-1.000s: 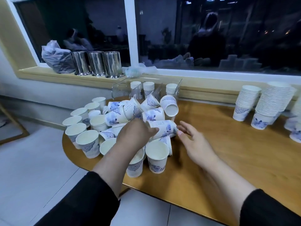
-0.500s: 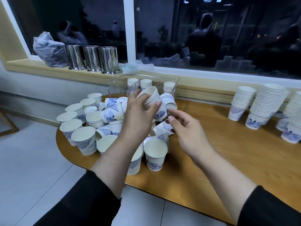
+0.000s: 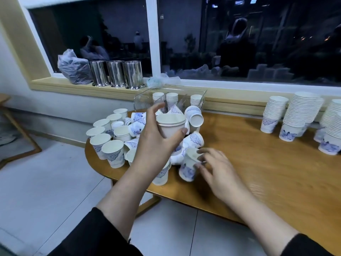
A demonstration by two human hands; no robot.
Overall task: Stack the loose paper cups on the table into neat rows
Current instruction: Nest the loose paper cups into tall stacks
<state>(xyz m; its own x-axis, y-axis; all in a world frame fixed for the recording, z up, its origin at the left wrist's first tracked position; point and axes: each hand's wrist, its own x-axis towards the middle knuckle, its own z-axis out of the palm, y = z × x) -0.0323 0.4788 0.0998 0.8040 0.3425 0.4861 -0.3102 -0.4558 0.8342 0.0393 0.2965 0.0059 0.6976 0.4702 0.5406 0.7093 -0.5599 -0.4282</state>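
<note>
A heap of loose white paper cups (image 3: 118,133) with blue prints covers the left end of the wooden table (image 3: 258,163); some stand upright, others lie tipped. My left hand (image 3: 155,143) is raised above the heap, gripping a short nested stack of cups (image 3: 171,124) mouth up. My right hand (image 3: 217,169) is lower, its fingers closed on the rim of one tilted cup (image 3: 189,167) at the heap's near edge. Tall finished stacks (image 3: 299,115) stand at the table's far right.
A clear plastic bin (image 3: 195,100) with short cup stacks sits behind the heap against the sill. Three steel canisters (image 3: 116,73) and a plastic bag (image 3: 73,69) rest on the window ledge. The table's rounded left edge drops to a tiled floor.
My left hand has kept the lifted cups up and turned them mouth up. My right hand has dropped from beside them to the near cup and tipped it.
</note>
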